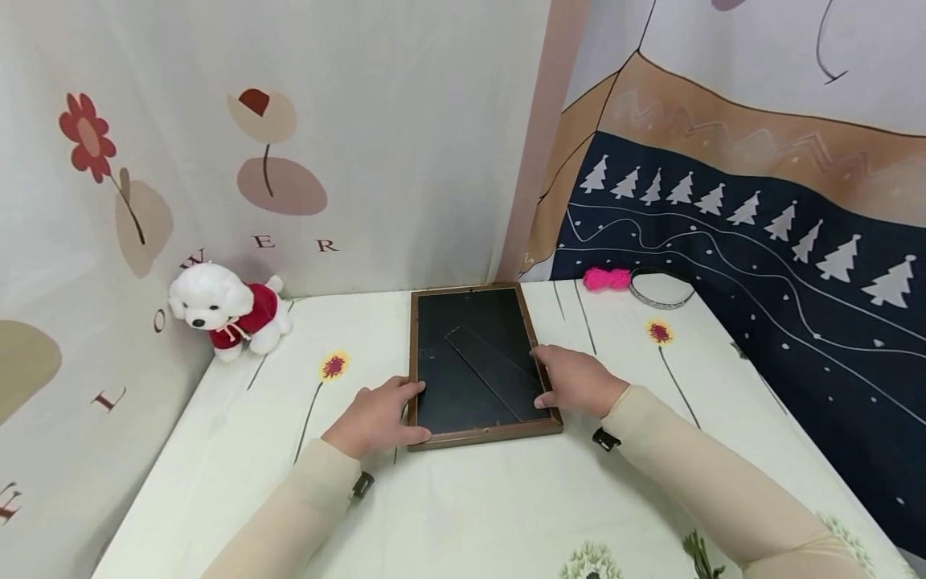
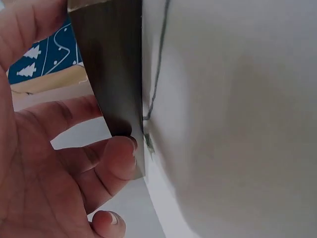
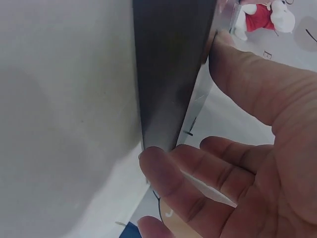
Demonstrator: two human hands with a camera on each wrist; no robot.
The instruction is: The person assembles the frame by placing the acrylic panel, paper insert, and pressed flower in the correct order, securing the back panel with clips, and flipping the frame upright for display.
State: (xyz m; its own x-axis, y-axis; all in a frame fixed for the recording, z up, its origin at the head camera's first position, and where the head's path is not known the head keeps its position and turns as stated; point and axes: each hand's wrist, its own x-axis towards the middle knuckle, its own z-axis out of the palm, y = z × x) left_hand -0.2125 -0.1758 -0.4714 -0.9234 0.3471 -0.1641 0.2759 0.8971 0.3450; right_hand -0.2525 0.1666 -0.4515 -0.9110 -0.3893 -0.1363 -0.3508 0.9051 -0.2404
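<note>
Both sleeved arms [image 1: 687, 462] reach forward, the left hand [image 1: 378, 416] and right hand [image 1: 579, 378] apart, their fingers [image 2: 119, 157] bent.

The picture frame [image 1: 485, 437] looks like smooth wood, its backing [image 1: 456, 384] matt.

Room to pass lies between the plush dog [image 1: 264, 310] and picture frame [image 1: 463, 322], with the curtain [image 1: 405, 201] blocking behind

The pale cloth [image 1: 405, 161] bears letters: F [image 1: 9, 505], L [image 1: 108, 400] and O [image 1: 160, 321] left of the toy [image 1: 242, 310], W [image 1: 192, 258] and E [image 1: 264, 241] just above it, R [image 1: 327, 245] up to its right.
</note>
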